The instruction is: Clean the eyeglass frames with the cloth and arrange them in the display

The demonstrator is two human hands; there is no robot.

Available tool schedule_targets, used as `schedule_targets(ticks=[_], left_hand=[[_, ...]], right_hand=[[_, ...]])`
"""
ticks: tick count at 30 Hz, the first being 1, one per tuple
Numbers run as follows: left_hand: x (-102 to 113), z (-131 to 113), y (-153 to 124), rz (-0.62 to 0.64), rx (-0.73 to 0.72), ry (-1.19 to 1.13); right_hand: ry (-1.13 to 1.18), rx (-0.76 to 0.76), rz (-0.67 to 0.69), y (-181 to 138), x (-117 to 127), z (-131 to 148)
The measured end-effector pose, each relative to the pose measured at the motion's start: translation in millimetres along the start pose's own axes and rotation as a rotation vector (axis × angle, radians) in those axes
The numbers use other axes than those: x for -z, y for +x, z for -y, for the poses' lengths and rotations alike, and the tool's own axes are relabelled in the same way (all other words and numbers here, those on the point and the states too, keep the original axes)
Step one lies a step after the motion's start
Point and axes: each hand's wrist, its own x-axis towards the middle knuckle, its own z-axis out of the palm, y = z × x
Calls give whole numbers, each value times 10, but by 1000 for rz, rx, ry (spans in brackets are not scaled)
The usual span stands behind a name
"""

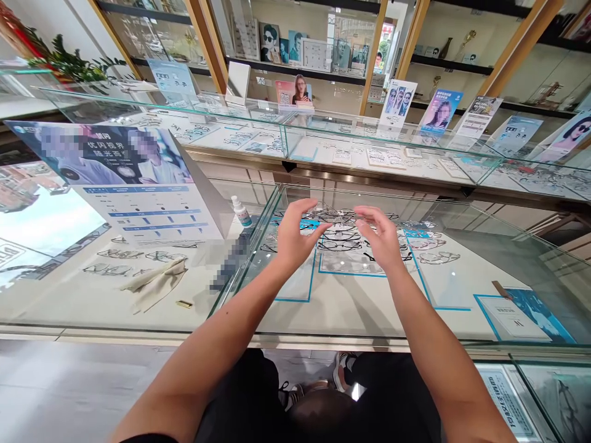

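L hand [295,237] & R hand [382,239] both unclenched, fingers curved, above glass counter [360,314] w/ specs [340,245] inside; cloth [159,284] & bottle [241,213] to L.

Leafy green plant [76,69] beyond printed placard [152,212]

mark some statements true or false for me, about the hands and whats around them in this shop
1. The left hand and the right hand are apart from each other. True.
2. The beige cloth is gripped in the left hand. False: it lies off to the left, apart from both hands.
3. A small white bottle stands just right of the large folded sign. True.
4. No eyeglasses lie in the glass display case before the person. False: several pairs lie in it.
5. The left hand's thumb and index finger are pinched together. False: a gap shows between their tips.
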Motion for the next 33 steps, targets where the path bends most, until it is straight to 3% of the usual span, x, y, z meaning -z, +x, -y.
schedule_targets(ticks=[3, 7, 11, 16, 20, 22, 26, 30, 33], left_hand=[[4, -27, -7, 64, -66, 32], [16, -88, -7, 113, -94, 7], [46, -143, 15, 187, -26, -79], [39, -118, 16, 244, 97, -272], [20, -119, 8, 280, 121, -347], [19, -169, 3, 236, 111, -326], [12, -337, -34, 43, 197, -145], [-47, -426, -89, 223, 521, -318], [-103, -389, -98, 283, 703, -497]], right_hand=[[-86, 70, 60, -2, -9, 20], [-67, 47, 93, 9, -22, -19], [18, -58, 170, 34, 13, -86], [237, -308, 289, 41, -2, -120], [294, -401, 282, 42, -57, -125], [292, -404, 227, 43, -83, -144], [195, -287, 40, -4, -161, -157], [-76, 5, -109, -138, -302, -101], [-220, 107, -154, -229, -401, -80]])
